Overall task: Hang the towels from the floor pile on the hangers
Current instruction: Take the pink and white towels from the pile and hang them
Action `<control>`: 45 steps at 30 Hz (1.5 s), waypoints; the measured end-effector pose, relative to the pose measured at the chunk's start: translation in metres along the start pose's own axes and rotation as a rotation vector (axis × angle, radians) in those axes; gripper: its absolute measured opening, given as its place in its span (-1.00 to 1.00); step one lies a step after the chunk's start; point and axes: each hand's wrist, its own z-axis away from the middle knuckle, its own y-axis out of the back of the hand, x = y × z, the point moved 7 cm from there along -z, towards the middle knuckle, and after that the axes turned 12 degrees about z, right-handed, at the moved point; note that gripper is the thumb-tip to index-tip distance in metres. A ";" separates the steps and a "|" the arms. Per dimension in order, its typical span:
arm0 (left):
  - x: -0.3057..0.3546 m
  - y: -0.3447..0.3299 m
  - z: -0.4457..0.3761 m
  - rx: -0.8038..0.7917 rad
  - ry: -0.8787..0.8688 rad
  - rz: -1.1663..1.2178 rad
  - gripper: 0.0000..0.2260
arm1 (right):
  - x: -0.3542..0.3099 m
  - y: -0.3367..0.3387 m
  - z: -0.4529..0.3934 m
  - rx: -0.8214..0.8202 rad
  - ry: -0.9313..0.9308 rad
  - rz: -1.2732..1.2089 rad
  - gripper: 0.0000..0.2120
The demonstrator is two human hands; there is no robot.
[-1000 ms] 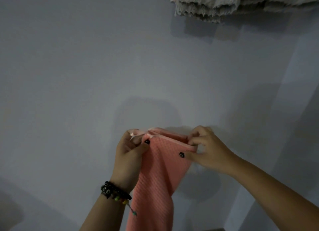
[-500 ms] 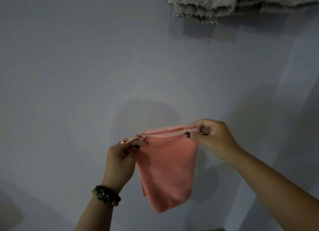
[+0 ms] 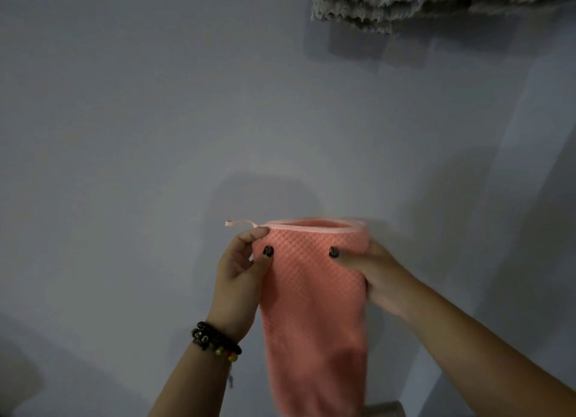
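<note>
Currently we've got the pink waffle towel (image 3: 311, 292) up against the wall — left hand (image 3: 240, 276) and right hand (image 3: 374, 276) pinching its top hem. Soft, light, floppy — best held by hem or loop (image 3: 240, 224).

Left hand (image 3: 241, 270) and right hand (image 3: 371, 273) raised, fingers pinching.

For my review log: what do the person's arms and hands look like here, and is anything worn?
Both forearms are bare, no sleeves. The left wrist carries a dark beaded bracelet with a few coloured beads. The thumbnails on the left hand and right hand are painted dark.
</note>
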 end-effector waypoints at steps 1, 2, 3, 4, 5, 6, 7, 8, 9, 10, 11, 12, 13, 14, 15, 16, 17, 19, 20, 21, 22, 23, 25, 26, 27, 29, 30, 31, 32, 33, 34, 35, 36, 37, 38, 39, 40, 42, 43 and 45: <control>-0.001 -0.002 0.000 -0.016 0.006 -0.012 -0.84 | 0.020 -0.004 0.002 -0.054 -0.107 -0.067 -0.27; -0.001 -0.004 0.000 -0.037 0.004 -0.031 -0.84 | 0.035 -0.005 0.004 -0.080 -0.176 -0.119 -0.26; 0.001 -0.006 0.000 -0.057 -0.005 -0.050 -0.83 | 0.044 -0.004 0.005 -0.089 -0.202 -0.156 -0.25; 0.005 -0.007 0.000 -0.071 -0.018 -0.063 -0.82 | 0.049 -0.001 0.005 -0.083 -0.203 -0.179 -0.23; 0.008 -0.006 -0.001 -0.077 -0.032 -0.072 -0.82 | 0.049 0.002 0.004 -0.067 -0.187 -0.183 -0.20; 0.012 -0.004 -0.001 -0.081 -0.045 -0.086 -0.83 | 0.046 0.005 0.002 -0.041 -0.163 -0.169 -0.19; 0.017 -0.001 -0.002 -0.080 -0.060 -0.108 -0.84 | 0.041 0.009 0.000 -0.006 -0.128 -0.133 -0.21; 0.020 0.001 -0.003 -0.074 -0.078 -0.138 -0.86 | 0.033 0.012 -0.002 0.033 -0.082 -0.081 -0.26; 0.024 0.004 -0.004 -0.064 -0.095 -0.168 -0.89 | 0.025 0.017 -0.005 0.081 -0.033 -0.009 -0.34; 0.026 0.006 -0.004 -0.045 -0.112 -0.196 -0.89 | 0.015 0.021 -0.005 0.132 0.018 0.094 -0.47; 0.029 0.006 -0.005 -0.025 -0.135 -0.220 -0.87 | 0.003 0.026 -0.005 0.202 0.071 0.230 -0.61; 0.033 0.005 -0.005 -0.010 -0.164 -0.239 -0.86 | -0.010 0.033 -0.005 0.284 0.129 0.393 -0.75; 0.038 0.003 -0.006 0.001 -0.193 -0.254 -0.86 | -0.024 0.038 -0.006 0.350 0.200 0.555 -0.85; 0.043 0.000 -0.006 0.006 -0.218 -0.268 -0.85 | -0.037 0.041 -0.006 0.391 0.263 0.708 -0.84; 0.048 -0.003 -0.008 0.003 -0.235 -0.279 -0.84 | -0.050 0.041 -0.005 0.411 0.299 0.831 -0.76; 0.054 -0.006 -0.010 -0.006 -0.245 -0.289 -0.82 | -0.061 0.041 -0.004 0.408 0.310 0.901 -0.71; 0.061 -0.011 -0.013 -0.016 -0.253 -0.305 -0.76 | -0.070 0.041 -0.004 0.389 0.298 0.938 -0.69; 0.076 -0.018 -0.020 -0.017 -0.256 -0.365 -0.61 | -0.083 0.043 -0.005 0.325 0.234 0.975 -0.68; 0.082 -0.021 -0.025 -0.013 -0.252 -0.399 -0.56 | -0.088 0.044 -0.005 0.293 0.192 0.960 -0.67; 0.089 -0.024 -0.030 -0.009 -0.247 -0.434 -0.53 | -0.093 0.045 -0.005 0.261 0.147 0.920 -0.70; 0.097 -0.027 -0.036 -0.008 -0.254 -0.483 -0.56 | -0.098 0.044 -0.006 0.231 0.109 0.858 -0.74; 0.103 -0.029 -0.042 -0.007 -0.281 -0.563 -0.64 | -0.103 0.043 -0.005 0.207 0.083 0.780 -0.77; 0.123 -0.040 -0.050 0.012 -0.392 -0.767 -0.87 | -0.121 0.040 -0.005 0.185 0.085 0.619 -0.80; 0.133 -0.046 -0.052 0.039 -0.449 -0.849 -0.95 | -0.131 0.038 -0.004 0.178 0.098 0.545 -0.82; 0.144 -0.053 -0.054 0.071 -0.500 -0.910 -0.97 | -0.142 0.035 -0.003 0.168 0.123 0.485 -0.82; 0.163 -0.065 -0.055 0.119 -0.579 -1.004 -0.91 | -0.164 0.029 -0.002 0.151 0.188 0.407 -0.81; 0.172 -0.070 -0.057 0.137 -0.607 -1.041 -0.91 | -0.174 0.025 -0.002 0.141 0.222 0.387 -0.81; 0.181 -0.075 -0.058 0.151 -0.632 -1.061 -0.92 | -0.183 0.022 -0.002 0.131 0.258 0.371 -0.80; 0.191 -0.079 -0.059 0.168 -0.659 -1.060 -0.93 | -0.192 0.018 -0.003 0.122 0.296 0.352 -0.80; 0.201 -0.082 -0.062 0.181 -0.677 -1.036 -0.94 | -0.202 0.015 -0.003 0.113 0.336 0.336 -0.80; 0.211 -0.085 -0.064 0.185 -0.684 -0.984 -0.94 | -0.211 0.011 -0.004 0.107 0.376 0.321 -0.80; 0.222 -0.089 -0.068 0.179 -0.678 -0.918 -0.93 | -0.222 0.008 -0.005 0.104 0.416 0.306 -0.81; 0.233 -0.093 -0.071 0.162 -0.667 -0.847 -0.91 | -0.232 0.005 -0.008 0.105 0.453 0.286 -0.82; 0.244 -0.098 -0.076 0.139 -0.661 -0.783 -0.91 | -0.243 0.002 -0.011 0.110 0.485 0.268 -0.83; 0.256 -0.103 -0.080 0.119 -0.667 -0.735 -0.94 | -0.255 -0.001 -0.014 0.114 0.522 0.252 -0.84; 0.268 -0.107 -0.085 0.106 -0.692 -0.701 -0.95 | -0.268 -0.004 -0.018 0.120 0.567 0.245 -0.85; 0.281 -0.111 -0.090 0.096 -0.725 -0.669 -0.93 | -0.281 -0.007 -0.023 0.131 0.613 0.249 -0.86; 0.307 -0.117 -0.102 0.071 -0.789 -0.619 -0.89 | -0.310 -0.012 -0.031 0.170 0.704 0.269 -0.89; 0.321 -0.120 -0.109 0.055 -0.834 -0.621 -0.88 | -0.325 -0.014 -0.036 0.193 0.753 0.276 -0.90; 0.348 -0.130 -0.122 0.025 -0.948 -0.669 -0.84 | -0.357 -0.016 -0.044 0.281 0.888 0.324 -0.88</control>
